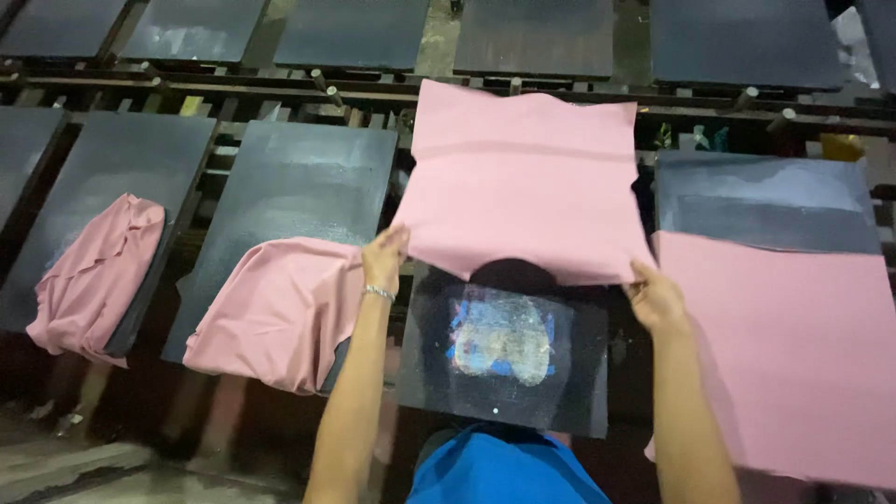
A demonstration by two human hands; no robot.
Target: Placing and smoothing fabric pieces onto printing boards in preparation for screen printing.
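Both hands, left [384,262] and right [656,299], pinched the near corners of the pink cloth [523,177], which stretched away from them over the dark board [504,350].

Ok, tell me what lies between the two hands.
In the head view, the lifted pink cloth spans the gap from left hand to right hand. Below its edge shows a dark board with a blue-white paint patch.
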